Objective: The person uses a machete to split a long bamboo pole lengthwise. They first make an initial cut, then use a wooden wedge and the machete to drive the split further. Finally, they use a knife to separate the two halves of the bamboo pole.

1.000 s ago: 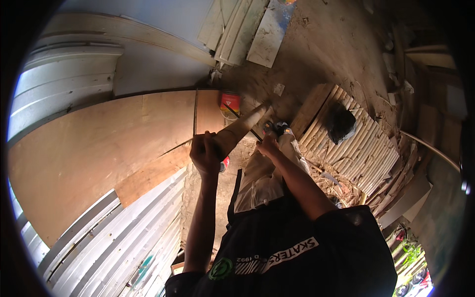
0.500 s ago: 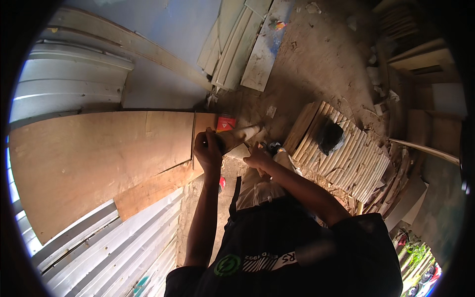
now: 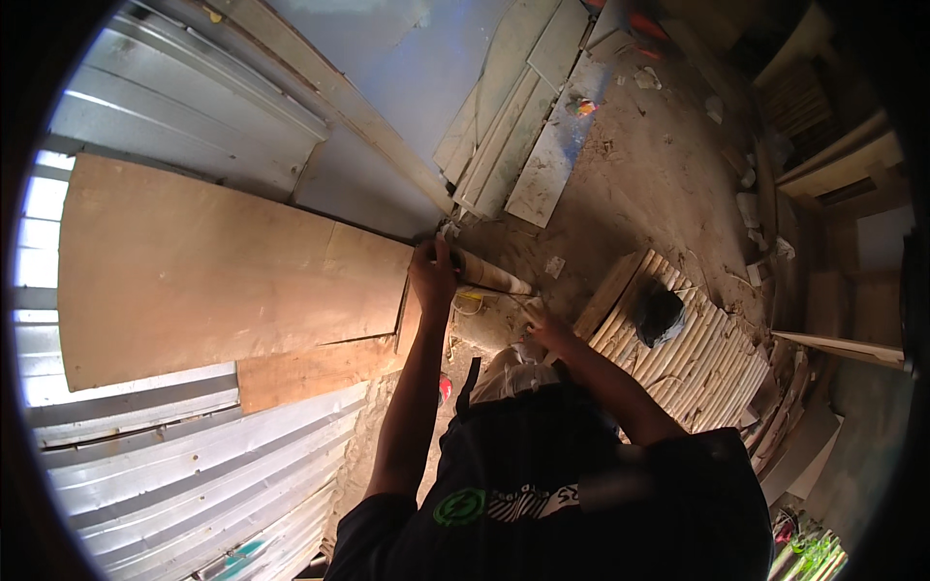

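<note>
My left hand (image 3: 433, 277) is at the right end of a plywood-topped surface (image 3: 232, 271). Its fingers are curled around the near end of a brown, pale-tipped tube-like piece (image 3: 492, 273) that looks like bamboo and points to the right. My right hand (image 3: 550, 331) is below the tube's far tip, with its fingers drawn together. A thin pale strip or cord shows by those fingertips, but whether they grip it is too small to make out.
Right of my hands is a low slatted bamboo platform (image 3: 712, 353) with a black plastic bag (image 3: 661, 317) on it. Long boards (image 3: 552, 174) lie at the back. Corrugated metal sheets (image 3: 213, 484) line the left, and wooden shelving (image 3: 852, 261) stands far right.
The view has turned, so the plywood now slopes down to the right. The tube's far tip has swung downward. My right hand has moved right and down. A red packet near my left hand no longer shows.
</note>
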`<action>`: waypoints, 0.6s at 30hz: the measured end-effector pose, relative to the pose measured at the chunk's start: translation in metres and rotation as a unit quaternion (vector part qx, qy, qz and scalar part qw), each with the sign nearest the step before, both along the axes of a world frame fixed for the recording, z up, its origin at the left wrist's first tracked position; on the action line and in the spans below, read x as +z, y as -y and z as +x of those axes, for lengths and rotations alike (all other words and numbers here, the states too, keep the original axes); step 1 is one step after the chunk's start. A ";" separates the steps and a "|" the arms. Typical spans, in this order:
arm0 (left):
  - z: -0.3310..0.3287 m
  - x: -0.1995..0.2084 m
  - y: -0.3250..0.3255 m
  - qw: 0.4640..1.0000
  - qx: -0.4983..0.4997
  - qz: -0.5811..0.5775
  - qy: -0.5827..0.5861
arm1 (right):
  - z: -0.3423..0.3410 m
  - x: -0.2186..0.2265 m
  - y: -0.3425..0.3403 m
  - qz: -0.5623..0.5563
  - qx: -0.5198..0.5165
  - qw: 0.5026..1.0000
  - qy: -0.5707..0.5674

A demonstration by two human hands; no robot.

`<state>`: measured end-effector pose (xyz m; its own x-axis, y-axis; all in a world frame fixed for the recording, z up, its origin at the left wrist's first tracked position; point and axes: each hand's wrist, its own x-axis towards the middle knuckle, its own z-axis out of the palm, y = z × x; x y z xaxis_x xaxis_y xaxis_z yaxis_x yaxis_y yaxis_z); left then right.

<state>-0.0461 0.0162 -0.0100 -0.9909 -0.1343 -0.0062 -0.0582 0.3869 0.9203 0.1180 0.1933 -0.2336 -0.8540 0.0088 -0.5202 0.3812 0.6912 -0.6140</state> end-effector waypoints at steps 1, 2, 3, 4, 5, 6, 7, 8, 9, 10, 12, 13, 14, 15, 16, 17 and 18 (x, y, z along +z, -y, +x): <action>-0.001 -0.004 -0.001 1.000 0.001 -0.024 -0.020 | 0.003 -0.004 -0.009 0.005 -0.001 1.000 -0.003; -0.004 -0.007 -0.003 0.997 0.004 -0.051 -0.053 | 0.004 -0.004 -0.018 0.040 0.000 0.999 0.024; -0.006 -0.011 -0.003 0.995 -0.003 -0.074 -0.069 | 0.003 -0.002 -0.025 0.074 0.000 0.996 0.053; -0.007 -0.013 -0.002 0.992 0.011 -0.100 -0.081 | 0.002 0.002 -0.030 0.064 0.043 0.992 0.097; -0.009 -0.015 -0.001 0.989 0.011 -0.118 -0.085 | 0.000 0.008 -0.035 0.056 0.081 0.986 0.136; -0.012 -0.016 0.001 0.985 0.011 -0.134 -0.110 | -0.001 0.014 -0.038 0.042 0.109 0.981 0.153; -0.013 -0.016 0.004 0.992 0.011 -0.101 -0.072 | 0.002 0.019 -0.040 -0.014 0.056 0.977 0.206; -0.014 -0.015 0.009 0.996 0.011 -0.071 -0.047 | 0.006 0.022 -0.041 -0.081 -0.005 0.967 0.242; -0.013 -0.013 0.014 0.998 0.005 -0.039 -0.048 | 0.012 0.022 -0.041 -0.148 -0.066 0.947 0.277; -0.011 -0.012 0.019 0.999 0.003 -0.046 -0.007 | 0.019 0.020 -0.039 -0.157 -0.086 0.946 0.271; -0.007 -0.008 0.026 0.999 -0.008 -0.050 0.006 | 0.029 0.008 -0.034 -0.170 -0.125 0.946 0.247; -0.003 -0.006 0.028 0.998 -0.006 -0.066 0.014 | 0.031 0.002 -0.031 -0.153 -0.115 0.957 0.220; 0.001 -0.004 0.029 0.996 -0.004 -0.083 0.021 | 0.032 -0.002 -0.029 -0.140 -0.106 0.961 0.212; 0.004 -0.003 0.028 0.993 -0.005 -0.106 0.047 | 0.030 -0.002 -0.028 -0.109 -0.085 0.966 0.218; 0.009 -0.003 0.026 0.993 -0.006 -0.113 0.030 | 0.026 0.003 -0.026 -0.136 -0.051 0.959 0.242; 0.011 -0.003 0.021 0.992 -0.010 -0.123 0.029 | 0.021 0.013 -0.026 -0.142 -0.023 0.955 0.259; 0.018 -0.004 0.018 0.990 -0.010 -0.137 0.029 | 0.016 0.029 -0.025 -0.120 0.023 0.960 0.251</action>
<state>-0.0279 -0.0013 -0.0138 -0.9925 -0.1185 -0.0292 -0.0973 0.6232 0.7760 0.1342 0.2185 -0.2049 -0.4914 -0.1955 -0.8487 0.6429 0.5760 -0.5049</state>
